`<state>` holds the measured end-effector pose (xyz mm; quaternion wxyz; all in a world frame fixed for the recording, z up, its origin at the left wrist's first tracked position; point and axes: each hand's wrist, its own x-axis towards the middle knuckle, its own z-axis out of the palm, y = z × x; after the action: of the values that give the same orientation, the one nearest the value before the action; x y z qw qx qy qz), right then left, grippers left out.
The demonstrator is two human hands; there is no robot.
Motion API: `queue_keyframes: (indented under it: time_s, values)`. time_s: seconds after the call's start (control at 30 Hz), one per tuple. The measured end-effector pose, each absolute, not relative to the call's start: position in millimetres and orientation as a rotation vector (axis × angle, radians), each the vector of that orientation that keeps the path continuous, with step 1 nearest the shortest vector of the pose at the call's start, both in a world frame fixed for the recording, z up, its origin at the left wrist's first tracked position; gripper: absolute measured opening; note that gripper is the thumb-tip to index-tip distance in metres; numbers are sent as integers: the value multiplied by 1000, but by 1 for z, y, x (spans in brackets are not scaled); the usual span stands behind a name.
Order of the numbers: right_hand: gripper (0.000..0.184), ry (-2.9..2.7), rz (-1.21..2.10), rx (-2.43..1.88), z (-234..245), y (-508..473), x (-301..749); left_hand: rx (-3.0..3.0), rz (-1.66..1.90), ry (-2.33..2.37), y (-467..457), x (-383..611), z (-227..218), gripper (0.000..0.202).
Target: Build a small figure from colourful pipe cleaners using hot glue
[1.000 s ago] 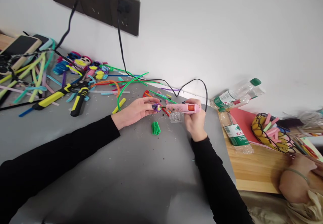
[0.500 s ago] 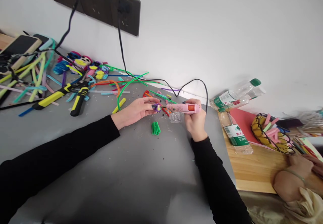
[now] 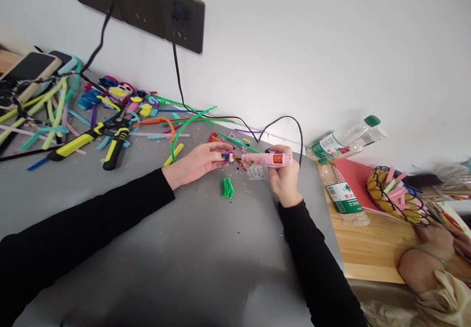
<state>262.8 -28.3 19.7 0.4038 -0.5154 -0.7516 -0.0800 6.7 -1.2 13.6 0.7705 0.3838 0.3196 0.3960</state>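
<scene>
My left hand pinches a small purple and yellow pipe-cleaner piece just above the grey table. My right hand is wrapped round a pink glue gun, whose nozzle points left and touches that piece. The gun's black cord loops up behind it toward the wall socket. A small green pipe-cleaner bundle lies on the table just below the two hands.
Loose coloured pipe cleaners, yellow-handled pliers and a yellow cutter lie at the left. Phones rest at the far left. Water bottles, a wire basket and another person's hand are on the wooden table at right.
My hands and the glue gun have barely moved. The other person's hand at the right has shifted slightly toward the basket.
</scene>
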Motion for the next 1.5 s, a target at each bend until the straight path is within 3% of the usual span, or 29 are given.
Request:
queue_keyframes:
  time_s: [1.5]
  values:
    - [30,-1926,-179,-1300,21,-30,261,848,849,683,0,7,11,29]
